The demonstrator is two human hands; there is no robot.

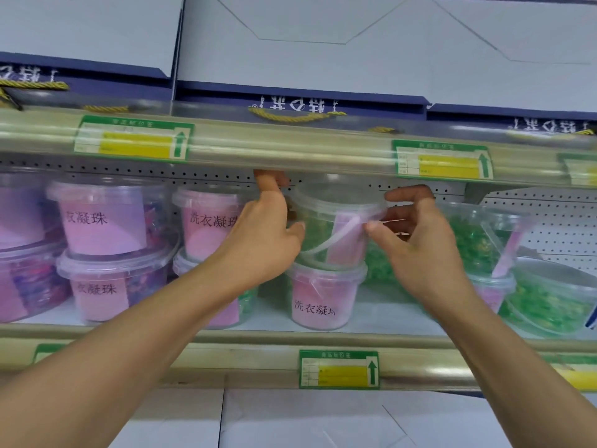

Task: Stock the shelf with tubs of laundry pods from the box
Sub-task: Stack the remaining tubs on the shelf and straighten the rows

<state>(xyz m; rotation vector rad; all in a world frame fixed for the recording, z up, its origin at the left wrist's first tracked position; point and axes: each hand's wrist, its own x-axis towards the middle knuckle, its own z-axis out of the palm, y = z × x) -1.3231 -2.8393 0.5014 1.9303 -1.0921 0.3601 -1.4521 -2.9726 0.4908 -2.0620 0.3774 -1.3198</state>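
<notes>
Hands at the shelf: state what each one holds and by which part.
Both hold the same tub of green pods, stacked on a lower tub. The left hand grips its left side; the right hand pinches its rim and handle on the right.

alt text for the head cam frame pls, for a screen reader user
Two bare hands set a clear tub of green laundry pods on top of another tub on a store shelf, the left hand gripping its side and the right hand at its rim. Pink-labelled tubs stand stacked to the left.
</notes>
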